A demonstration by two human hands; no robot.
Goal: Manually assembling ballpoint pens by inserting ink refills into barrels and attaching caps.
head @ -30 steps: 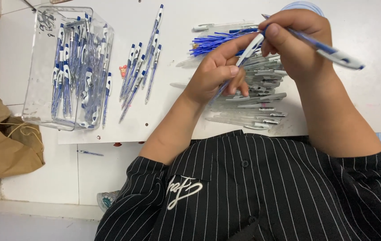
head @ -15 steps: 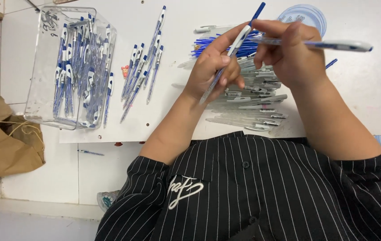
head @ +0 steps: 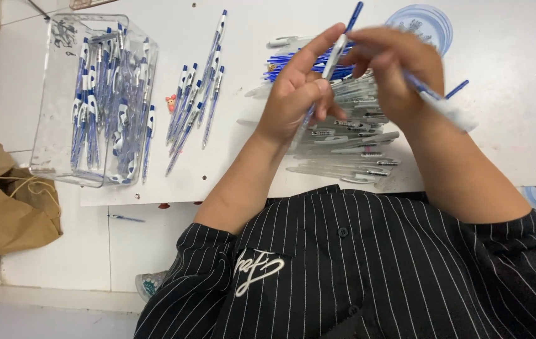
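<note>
Blue-tipped clear pen barrel (head: 329,69) is pinched in my left hand (head: 299,94), fingers clamped on it, above the pile of clear barrels (head: 356,147) on the white counter (head: 506,94). Right hand (head: 393,72) grips another pen (head: 444,103), blurred, just beside the left.

Blue-and-clear pens (head: 192,100), white table (head: 506,125), black white-pinstriped shirt (head: 393,270), brown bag (head: 4,207)
</note>
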